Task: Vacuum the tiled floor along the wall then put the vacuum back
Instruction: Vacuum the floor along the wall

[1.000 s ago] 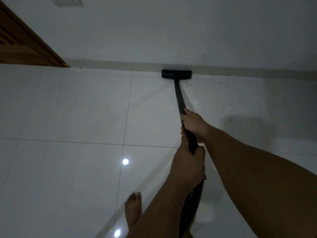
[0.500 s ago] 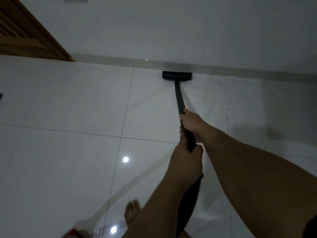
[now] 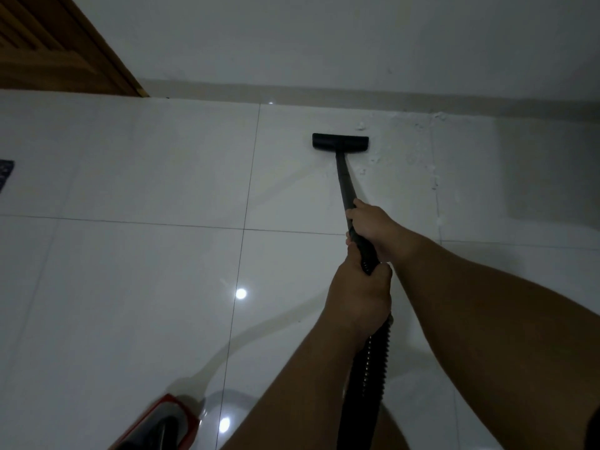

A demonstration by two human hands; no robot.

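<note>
White tiled floor [image 3: 136, 280] fills most of the view, one pale wall [image 3: 324, 40] with a skirting strip along the far side, one wooden door [image 3: 48, 47] at upper left. One red vacuum body [image 3: 162, 423] sits at the bottom edge, near the person. One black ribbed hose [image 3: 370, 378] runs up to one black wand [image 3: 344, 186], ending in one floor nozzle [image 3: 340, 141] flat on the tile, near the skirting but not touching it. Two hands: right hand [image 3: 373, 225] wrapped around the wand higher up, left hand [image 3: 360, 297] wrapped around the hose cuff just below it, both fists tight. White crumbs [image 3: 418, 151] scattered right of the nozzle, too many and too small to count. Judgement: mid-sweep; best to keep the nozzle flat, work rightward in overlapping passes through the crumbs, and run the edge tight along the skirting. One dark floor grate [image 3: 6, 173] at the left edge.
</note>
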